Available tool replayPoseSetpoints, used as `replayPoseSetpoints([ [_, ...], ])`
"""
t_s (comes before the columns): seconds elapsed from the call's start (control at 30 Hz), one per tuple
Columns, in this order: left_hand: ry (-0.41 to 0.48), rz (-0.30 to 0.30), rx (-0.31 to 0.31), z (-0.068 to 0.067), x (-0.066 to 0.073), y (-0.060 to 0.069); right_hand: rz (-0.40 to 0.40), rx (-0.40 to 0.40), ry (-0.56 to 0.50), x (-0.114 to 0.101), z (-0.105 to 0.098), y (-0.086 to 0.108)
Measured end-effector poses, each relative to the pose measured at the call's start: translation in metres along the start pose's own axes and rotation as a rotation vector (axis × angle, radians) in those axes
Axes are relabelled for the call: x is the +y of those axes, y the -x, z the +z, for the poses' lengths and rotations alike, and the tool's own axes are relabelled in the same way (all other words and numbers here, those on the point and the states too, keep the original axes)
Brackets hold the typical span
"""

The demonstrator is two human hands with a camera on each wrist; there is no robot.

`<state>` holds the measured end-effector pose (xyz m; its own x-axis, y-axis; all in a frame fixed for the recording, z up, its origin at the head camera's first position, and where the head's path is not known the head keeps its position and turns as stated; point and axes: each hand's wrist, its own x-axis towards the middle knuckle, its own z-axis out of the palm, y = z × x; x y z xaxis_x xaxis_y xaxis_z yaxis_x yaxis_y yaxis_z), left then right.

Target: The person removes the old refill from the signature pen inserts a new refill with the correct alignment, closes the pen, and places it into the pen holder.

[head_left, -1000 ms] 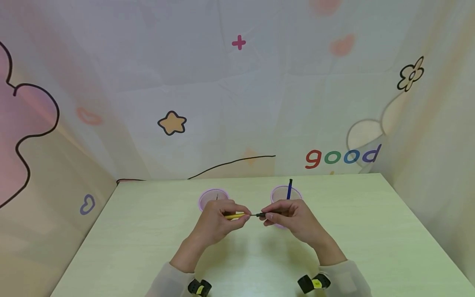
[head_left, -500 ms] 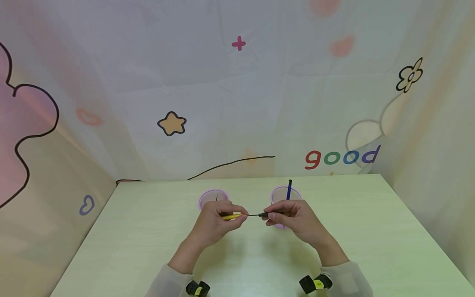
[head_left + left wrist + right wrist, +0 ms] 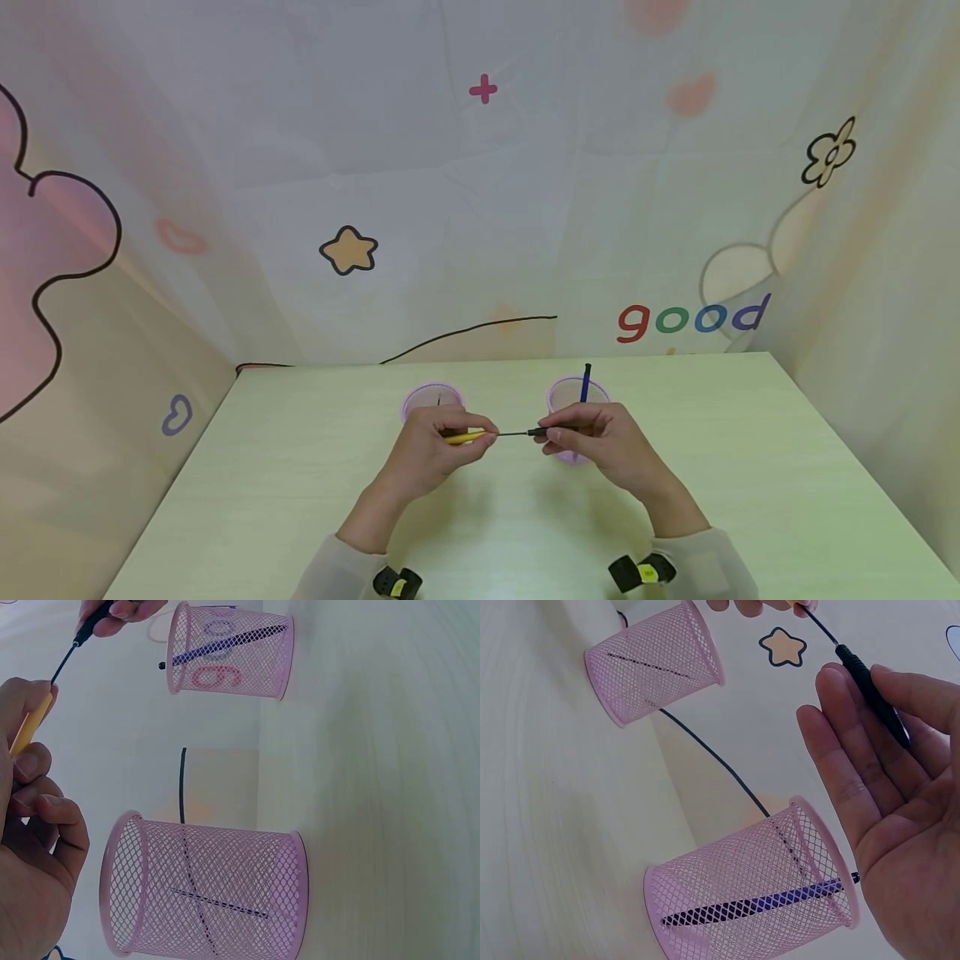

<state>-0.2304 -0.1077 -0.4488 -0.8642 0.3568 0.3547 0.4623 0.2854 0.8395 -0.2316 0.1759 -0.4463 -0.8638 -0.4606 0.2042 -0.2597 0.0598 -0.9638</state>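
Between thumb and forefinger, my left hand [image 3: 427,458] pinches a yellow pen barrel [image 3: 30,729]. Opposite it, my right hand [image 3: 603,446] grips a black tapered pen front section [image 3: 875,699] with a ribbed end, its other fingers spread straight behind. A thin dark refill [image 3: 513,434] runs from the ribbed end to the yellow barrel, bridging the gap between the hands. Whether the refill's far end is inside the barrel is hidden by the left fingertips. Both hands are raised above the table, in front of two pink mesh pen cups.
In the left mesh cup [image 3: 161,862] leans a thin dark rod [image 3: 225,904]. The right mesh cup [image 3: 727,862] holds a blue pen [image 3: 769,901] with a black end above the rim. Both cups stand on the pale table [image 3: 750,483], before a printed curtain [image 3: 525,208].
The hands have moved apart slightly, left hand leftward and right hand rightward. More of the thin refill shows between the yellow barrel and the black section.
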Motion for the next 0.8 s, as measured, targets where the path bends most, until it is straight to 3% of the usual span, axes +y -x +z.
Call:
replayPoseSetpoints([
  [0.33,0.009,0.009,-0.002,0.0000,0.0005,-0.0015,0.016,0.011,-0.008,-0.0012,0.0001,0.0005],
  [0.8,-0.020,0.027,-0.011,0.0050,0.0006,-0.0024,0.005,-0.035,0.000,0.0008,0.0076,-0.0010],
])
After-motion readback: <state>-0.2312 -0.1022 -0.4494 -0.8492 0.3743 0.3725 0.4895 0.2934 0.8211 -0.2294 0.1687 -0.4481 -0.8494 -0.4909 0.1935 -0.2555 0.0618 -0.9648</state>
